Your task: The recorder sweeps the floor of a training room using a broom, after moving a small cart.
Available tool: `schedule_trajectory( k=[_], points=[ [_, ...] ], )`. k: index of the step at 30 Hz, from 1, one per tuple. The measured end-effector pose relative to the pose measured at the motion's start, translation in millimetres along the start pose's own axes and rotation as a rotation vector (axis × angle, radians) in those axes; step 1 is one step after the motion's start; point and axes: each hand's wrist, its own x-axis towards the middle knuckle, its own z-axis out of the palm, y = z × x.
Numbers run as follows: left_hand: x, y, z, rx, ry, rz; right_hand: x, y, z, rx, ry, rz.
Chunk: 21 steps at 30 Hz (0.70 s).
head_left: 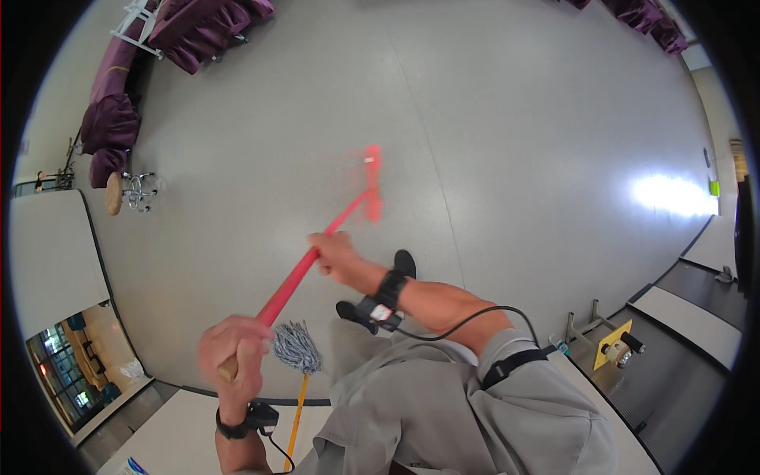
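Observation:
A red broom [294, 283] slants away from me, from lower left up toward the middle of the view. My left hand [235, 352] is closed round the top of its handle, where a tan end sticks out of the fist. Farther down the same handle, my right hand [340, 255] grips it with fingers wrapped round. The broom's red head [373, 184] is at the grey floor [522, 158], smeared by motion, so its bristles are not clear.
A string mop [297, 348] with a yellow handle stands close beside my left hand. At the left are a wheeled stool [127, 193] and purple-draped furniture [111, 127]. A yellow plate on a metal stand [613, 346] is at the right. My shoes [404, 263] are near the broom.

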Motion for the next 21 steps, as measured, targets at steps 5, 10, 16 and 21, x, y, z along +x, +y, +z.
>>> schedule_trajectory(
  k=[5,10,16,21],
  points=[
    [3,-52,76,-0.485,-0.092,-0.254,10,-24,-114,-0.095,0.37,-0.101],
    [11,-95,187,-0.779,-0.249,-0.485,38,-34,-225,-0.118,0.661,-0.132],
    [52,-131,200,-0.94,-0.206,-0.572,73,-48,-228,-0.141,0.68,-0.027],
    [85,-191,104,-0.75,-0.049,-0.528,163,-8,-179,-1.542,0.16,-0.824]
  ],
)
